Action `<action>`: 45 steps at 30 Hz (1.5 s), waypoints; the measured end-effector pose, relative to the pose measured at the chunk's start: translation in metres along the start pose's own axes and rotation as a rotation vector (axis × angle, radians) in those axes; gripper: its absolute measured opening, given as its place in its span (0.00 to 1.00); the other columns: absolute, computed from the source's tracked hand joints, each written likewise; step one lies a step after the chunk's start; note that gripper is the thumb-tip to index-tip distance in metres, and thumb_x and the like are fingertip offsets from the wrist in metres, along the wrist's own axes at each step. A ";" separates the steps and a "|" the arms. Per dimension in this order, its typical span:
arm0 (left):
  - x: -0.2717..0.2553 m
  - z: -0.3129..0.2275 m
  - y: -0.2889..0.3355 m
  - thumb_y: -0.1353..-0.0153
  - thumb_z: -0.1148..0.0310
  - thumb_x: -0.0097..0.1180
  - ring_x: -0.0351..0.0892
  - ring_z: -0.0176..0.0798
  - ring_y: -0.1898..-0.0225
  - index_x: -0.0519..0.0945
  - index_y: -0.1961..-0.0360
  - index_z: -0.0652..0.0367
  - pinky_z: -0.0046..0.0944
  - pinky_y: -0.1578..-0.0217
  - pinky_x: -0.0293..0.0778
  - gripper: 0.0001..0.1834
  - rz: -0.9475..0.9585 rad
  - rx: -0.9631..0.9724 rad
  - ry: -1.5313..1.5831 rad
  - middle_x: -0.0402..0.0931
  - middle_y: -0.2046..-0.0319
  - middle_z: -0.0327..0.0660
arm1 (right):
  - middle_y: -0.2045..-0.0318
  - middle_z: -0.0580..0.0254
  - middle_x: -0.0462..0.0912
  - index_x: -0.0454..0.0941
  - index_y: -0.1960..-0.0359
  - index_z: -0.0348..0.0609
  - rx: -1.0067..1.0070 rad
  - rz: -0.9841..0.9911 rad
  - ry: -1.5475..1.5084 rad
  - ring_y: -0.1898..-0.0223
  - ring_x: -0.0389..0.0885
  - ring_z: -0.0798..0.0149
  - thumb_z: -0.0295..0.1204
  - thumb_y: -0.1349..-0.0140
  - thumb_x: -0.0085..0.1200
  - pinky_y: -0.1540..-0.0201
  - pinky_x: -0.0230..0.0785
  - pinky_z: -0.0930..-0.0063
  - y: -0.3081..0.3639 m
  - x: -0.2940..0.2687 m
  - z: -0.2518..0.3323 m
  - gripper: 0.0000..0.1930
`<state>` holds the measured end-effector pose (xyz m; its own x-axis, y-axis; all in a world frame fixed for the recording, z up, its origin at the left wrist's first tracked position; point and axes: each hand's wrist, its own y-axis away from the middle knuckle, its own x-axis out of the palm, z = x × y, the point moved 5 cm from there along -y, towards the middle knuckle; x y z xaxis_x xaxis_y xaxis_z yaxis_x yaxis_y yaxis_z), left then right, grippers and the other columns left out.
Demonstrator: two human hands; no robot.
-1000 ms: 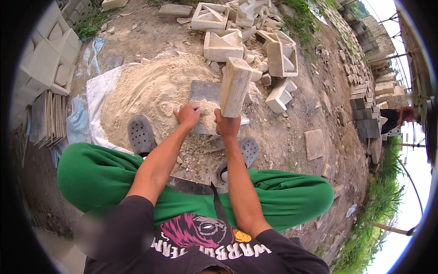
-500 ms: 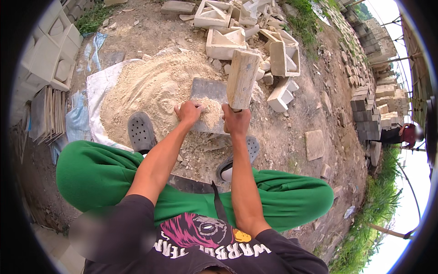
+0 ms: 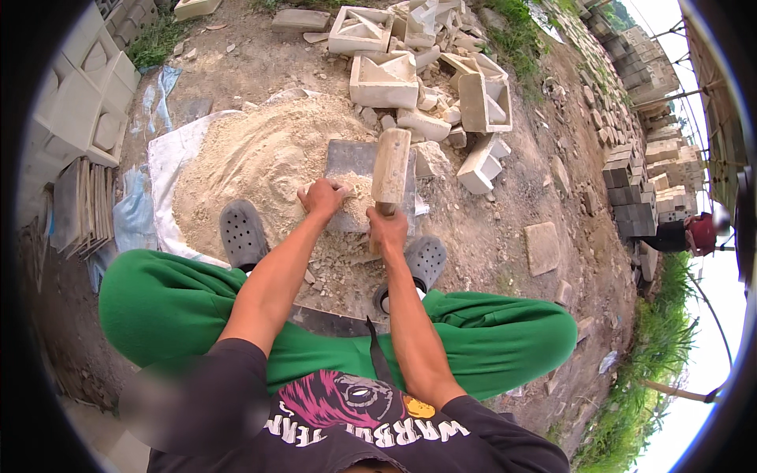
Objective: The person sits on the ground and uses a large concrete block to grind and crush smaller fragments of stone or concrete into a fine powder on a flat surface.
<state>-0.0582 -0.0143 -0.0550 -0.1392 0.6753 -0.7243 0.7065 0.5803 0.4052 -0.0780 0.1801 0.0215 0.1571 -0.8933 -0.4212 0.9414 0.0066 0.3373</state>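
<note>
My right hand is wrapped round the handle of a wooden mallet. The mallet's thick, pale, worn head is over the right part of a dark flat slab. My left hand is at the slab's left edge with its fingers curled in toward the crumbs; what they hold, if anything, is hidden. Pale crushed stone lies on the slab between my hands. A large heap of the same sandy powder spreads to the left on a white sheet.
Broken pale moulded blocks are piled beyond the slab. My grey clogs flank the work area. Stacked pale blocks and thin boards stand at the left. A flat stone lies to the right; another person is at far right.
The mallet and my right hand have come down and to the left, bringing the mallet head closer to the slab. My left hand has hardly moved.
</note>
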 end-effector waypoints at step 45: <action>-0.004 -0.007 0.003 0.49 0.49 0.67 0.84 0.41 0.60 0.90 0.69 0.44 0.46 0.36 0.50 0.14 0.034 -0.092 0.060 0.87 0.70 0.39 | 0.76 0.48 0.83 0.80 0.71 0.34 -0.407 -0.012 -0.047 0.72 0.84 0.48 0.32 0.48 0.63 0.68 0.73 0.60 -0.010 0.000 0.040 0.11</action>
<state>-0.0609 -0.0120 -0.0472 -0.1589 0.7198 -0.6757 0.6454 0.5937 0.4806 -0.0995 0.1622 0.0516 0.1408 -0.9136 -0.3814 0.9857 0.1653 -0.0322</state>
